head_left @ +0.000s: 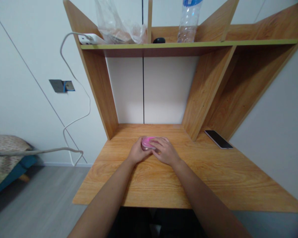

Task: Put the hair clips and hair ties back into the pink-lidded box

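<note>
A small rounded container with a pink lid (147,142) sits between my hands at the back middle of the wooden desk (159,185). Its lower part looks clear or pale; what is inside I cannot make out. My left hand (137,151) wraps round its left side, thumb toward the near face. On the right, my right hand (165,151) has its fingers over the lid and its thumb low at the front. Both hands are closed on the container, and they partly hide it.
A phone (218,139) lies at the right by the shelf's foot. Overhead, the shelf (139,49) carries a plastic bag (119,29), a water bottle (188,23), a black object (159,40) and a white power strip (90,39). Its cable (89,102) hangs at the left.
</note>
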A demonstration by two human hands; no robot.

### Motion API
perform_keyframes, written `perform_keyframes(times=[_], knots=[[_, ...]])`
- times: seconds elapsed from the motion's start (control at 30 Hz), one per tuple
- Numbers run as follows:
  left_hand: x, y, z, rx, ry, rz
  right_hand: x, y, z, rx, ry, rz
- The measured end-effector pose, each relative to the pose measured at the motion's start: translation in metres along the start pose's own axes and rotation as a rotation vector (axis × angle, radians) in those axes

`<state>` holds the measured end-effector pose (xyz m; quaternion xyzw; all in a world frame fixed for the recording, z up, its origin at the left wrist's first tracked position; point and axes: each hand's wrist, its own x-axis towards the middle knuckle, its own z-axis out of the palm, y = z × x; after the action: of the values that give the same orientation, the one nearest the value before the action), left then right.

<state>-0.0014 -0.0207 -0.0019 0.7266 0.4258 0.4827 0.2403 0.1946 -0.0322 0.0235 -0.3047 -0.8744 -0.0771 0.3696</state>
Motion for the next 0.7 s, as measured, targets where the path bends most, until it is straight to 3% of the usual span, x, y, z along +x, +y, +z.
perform_keyframes(times=[0.7], knots=[[0.0004,-0.0061,0.002,-0.003,-0.005,0.011,0.0021,-0.0047,0.0003,0.011,-0.017,0.007]])
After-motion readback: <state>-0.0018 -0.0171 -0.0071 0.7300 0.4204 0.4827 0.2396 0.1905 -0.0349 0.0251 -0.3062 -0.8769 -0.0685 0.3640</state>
